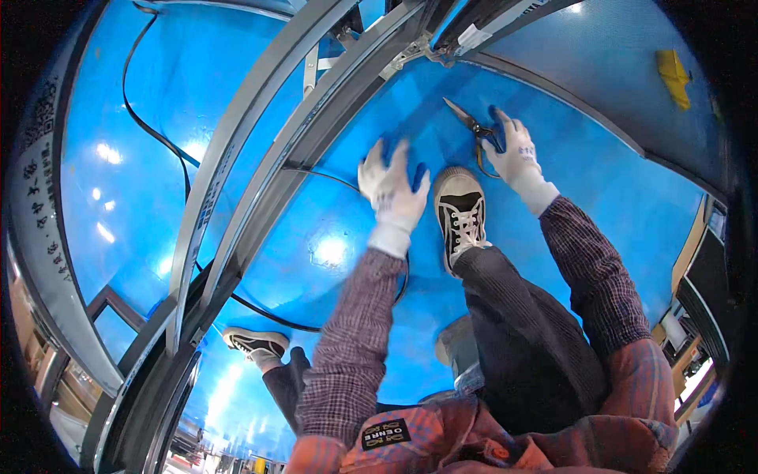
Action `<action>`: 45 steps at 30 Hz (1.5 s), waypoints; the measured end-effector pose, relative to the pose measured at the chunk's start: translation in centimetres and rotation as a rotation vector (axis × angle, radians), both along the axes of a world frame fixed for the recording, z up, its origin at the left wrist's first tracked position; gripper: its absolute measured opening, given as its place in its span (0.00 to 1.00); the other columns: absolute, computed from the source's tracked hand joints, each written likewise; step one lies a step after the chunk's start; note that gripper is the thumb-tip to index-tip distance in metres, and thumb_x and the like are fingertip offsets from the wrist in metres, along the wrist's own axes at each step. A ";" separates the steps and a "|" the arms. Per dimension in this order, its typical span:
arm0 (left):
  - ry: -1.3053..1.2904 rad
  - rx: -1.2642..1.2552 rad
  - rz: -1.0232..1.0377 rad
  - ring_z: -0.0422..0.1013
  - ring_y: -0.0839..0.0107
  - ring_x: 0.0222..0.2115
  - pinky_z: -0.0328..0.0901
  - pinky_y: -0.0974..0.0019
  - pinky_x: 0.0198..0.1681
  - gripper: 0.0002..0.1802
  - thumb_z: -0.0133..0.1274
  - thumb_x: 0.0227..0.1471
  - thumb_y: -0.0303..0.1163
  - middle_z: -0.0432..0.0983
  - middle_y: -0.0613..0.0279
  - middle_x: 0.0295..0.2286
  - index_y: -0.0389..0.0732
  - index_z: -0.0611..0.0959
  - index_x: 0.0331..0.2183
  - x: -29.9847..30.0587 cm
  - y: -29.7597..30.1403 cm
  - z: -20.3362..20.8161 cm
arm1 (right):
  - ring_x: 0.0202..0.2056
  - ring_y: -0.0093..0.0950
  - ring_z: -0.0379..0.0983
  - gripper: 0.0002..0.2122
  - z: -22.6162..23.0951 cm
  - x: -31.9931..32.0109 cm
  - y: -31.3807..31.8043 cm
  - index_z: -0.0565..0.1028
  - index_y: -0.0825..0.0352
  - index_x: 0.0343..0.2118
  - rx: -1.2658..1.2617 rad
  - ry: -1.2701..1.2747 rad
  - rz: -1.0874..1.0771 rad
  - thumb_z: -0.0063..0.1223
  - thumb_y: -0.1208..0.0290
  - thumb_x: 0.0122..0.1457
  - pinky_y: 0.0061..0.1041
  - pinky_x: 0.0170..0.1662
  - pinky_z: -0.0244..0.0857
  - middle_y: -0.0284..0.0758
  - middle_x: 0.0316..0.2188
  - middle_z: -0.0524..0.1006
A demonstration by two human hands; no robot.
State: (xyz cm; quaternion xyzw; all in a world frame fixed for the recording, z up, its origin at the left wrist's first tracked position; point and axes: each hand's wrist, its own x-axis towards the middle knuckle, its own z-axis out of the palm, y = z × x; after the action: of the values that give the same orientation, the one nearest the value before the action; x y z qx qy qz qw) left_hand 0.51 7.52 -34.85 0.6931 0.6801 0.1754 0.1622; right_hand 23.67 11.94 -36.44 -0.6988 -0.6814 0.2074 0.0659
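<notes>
Down on the blue floor (pixel 600 182), far side of the scene, the right hand (pixel 515 148) in its white glove with blue fingertips is wrapped around the handles of the scissors (pixel 474 130), fingers curled in through the loops, a firm grasp. Blades point away to the far left, tips resting just above the floor, slightly parted as far as I can tell. And the left hand (pixel 392 186), same kind of glove, is spread wide, fingers splayed, holding nothing, hovering or pressing over the floor; contact I cannot make out. So the scissors lie to the right of that empty hand and a little farther off, well clear of it, with the black shoe (pixel 460 213) planted between the two hands, white toe cap pointing far, laces showing. Dark trouser leg (pixel 521 332) runs back from it toward the near edge. Both forearms come up in checked sleeves, left sleeve (pixel 351 332) blurred a touch. Off to the left, a grey metal rail (pixel 237 150) sweeps from near left to far right, a second beam alongside it, and a black cable (pixel 158 134) snakes across the floor and passes under the rails. Near left, a second shoe (pixel 257 342) sits tucked by the rail. Far right, a small yellow piece (pixel 673 73) lies on the floor beyond a dark seam, well apart from the scissors
</notes>
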 end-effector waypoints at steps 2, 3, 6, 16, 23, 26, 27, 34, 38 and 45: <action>-0.160 0.016 0.458 0.56 0.51 0.51 0.55 0.51 0.52 0.38 0.60 0.38 0.42 0.57 0.44 0.49 0.44 0.67 0.52 -1.0 -3.6 -0.7 | 0.44 0.42 0.66 0.30 0.2 0.4 -0.4 0.59 0.58 0.56 -0.083 -0.050 -0.023 0.54 0.64 0.49 0.36 0.47 0.63 0.44 0.43 0.68; -0.134 0.028 0.683 0.57 0.50 0.49 0.57 0.52 0.51 0.40 0.61 0.38 0.41 0.56 0.43 0.49 0.42 0.64 0.53 -1.5 -4.8 -1.2 | 0.44 0.42 0.66 0.31 0.3 0.5 -0.5 0.58 0.57 0.57 -0.136 -0.077 0.000 0.54 0.65 0.48 0.36 0.47 0.63 0.44 0.43 0.68; -0.241 0.007 1.087 0.59 0.49 0.47 0.59 0.54 0.49 0.41 0.61 0.37 0.43 0.57 0.43 0.47 0.37 0.64 0.52 -3.7 -4.7 -2.3 | 0.44 0.43 0.67 0.34 0.8 0.9 -1.3 0.56 0.54 0.59 -0.292 -0.168 0.074 0.56 0.68 0.47 0.37 0.46 0.64 0.46 0.43 0.68; -0.665 -0.323 0.773 0.71 0.63 0.23 0.66 0.63 0.31 0.20 0.57 0.39 0.34 0.77 0.55 0.24 0.32 0.76 0.36 -5.0 -5.5 4.3 | 0.41 0.45 0.69 0.36 0.1 2.0 -1.4 0.52 0.51 0.61 -0.246 0.045 0.165 0.56 0.69 0.47 0.38 0.44 0.66 0.48 0.42 0.68; -0.802 -0.283 0.679 0.69 0.74 0.24 0.65 0.73 0.30 0.16 0.56 0.44 0.29 0.77 0.61 0.29 0.35 0.77 0.38 -0.8 -20.0 13.0 | 0.37 0.44 0.71 0.37 2.3 2.4 -5.5 0.53 0.59 0.60 -0.092 0.073 0.152 0.57 0.67 0.46 0.36 0.41 0.66 0.48 0.38 0.71; -0.809 -0.201 0.777 0.68 0.77 0.24 0.64 0.75 0.29 0.15 0.55 0.45 0.28 0.77 0.63 0.29 0.35 0.76 0.39 -0.4 -24.1 21.5 | 0.33 0.40 0.72 0.34 3.8 4.7 -10.7 0.55 0.63 0.59 -0.305 0.379 -0.088 0.55 0.68 0.47 0.33 0.35 0.66 0.46 0.33 0.73; -0.793 -0.158 0.812 0.67 0.78 0.22 0.63 0.77 0.27 0.15 0.54 0.46 0.27 0.77 0.64 0.29 0.35 0.77 0.39 -1.9 -25.2 23.0 | 0.30 0.34 0.70 0.31 6.7 2.8 -12.2 0.58 0.65 0.57 -0.331 0.612 -0.180 0.52 0.71 0.47 0.30 0.31 0.64 0.41 0.31 0.73; -1.094 0.143 0.891 0.63 0.79 0.15 0.57 0.79 0.17 0.17 0.49 0.49 0.29 0.76 0.61 0.29 0.41 0.76 0.43 -11.4 -30.1 38.5 | 0.31 0.29 0.68 0.25 14.8 8.9 -27.1 0.63 0.65 0.51 -0.465 1.005 -0.365 0.48 0.80 0.46 0.25 0.33 0.64 0.37 0.33 0.72; -1.096 0.219 0.792 0.69 0.75 0.18 0.60 0.77 0.18 0.17 0.47 0.50 0.35 0.76 0.59 0.30 0.42 0.74 0.44 -21.1 -38.9 51.0 | 0.31 0.28 0.69 0.27 18.7 11.8 -31.6 0.62 0.62 0.53 -0.502 1.295 -0.382 0.47 0.83 0.45 0.22 0.34 0.64 0.39 0.35 0.71; 0.142 0.638 1.013 0.69 0.62 0.33 0.65 0.66 0.35 0.17 0.51 0.48 0.32 0.71 0.55 0.35 0.41 0.75 0.42 -22.4 -46.9 67.0 | 0.27 0.27 0.69 0.29 29.4 14.2 -29.1 0.58 0.61 0.56 -0.174 1.403 -0.166 0.45 0.87 0.48 0.22 0.28 0.66 0.41 0.37 0.70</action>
State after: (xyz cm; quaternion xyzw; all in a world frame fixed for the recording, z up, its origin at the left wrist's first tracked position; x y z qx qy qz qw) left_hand -21.88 -39.37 32.13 0.3075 0.8486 0.3796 -0.2033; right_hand 37.87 -17.11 -7.03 -0.4528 -0.4036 0.6563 0.4487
